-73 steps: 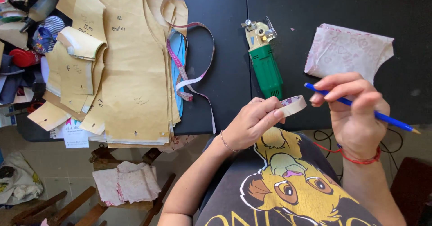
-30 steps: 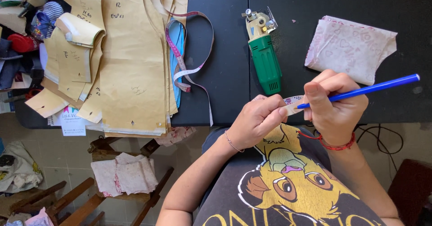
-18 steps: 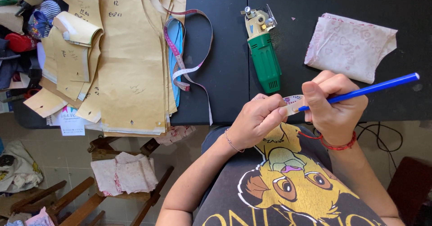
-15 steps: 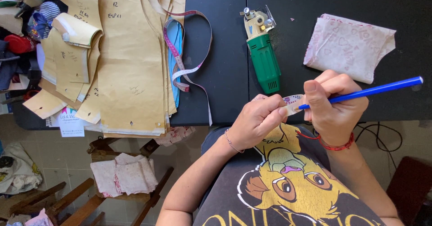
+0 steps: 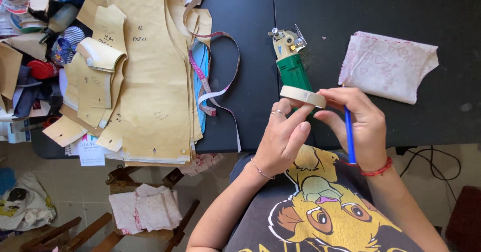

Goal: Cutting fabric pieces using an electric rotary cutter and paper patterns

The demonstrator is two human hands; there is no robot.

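Cream masking tape roll (image 5: 302,96) sits pinched between my left hand (image 5: 283,137) and right hand (image 5: 362,126), whose fingers also clamp a blue pencil (image 5: 349,135).

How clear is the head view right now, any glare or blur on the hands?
Head view: sharp, even daylight; no blur on the left hand or right hand holding the tape roll; black table reads dark, without glare; paper patterns brightly lit, not washed out.

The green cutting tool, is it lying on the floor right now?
No, the green cutting tool lies on the black table, just beyond the roll of tape.
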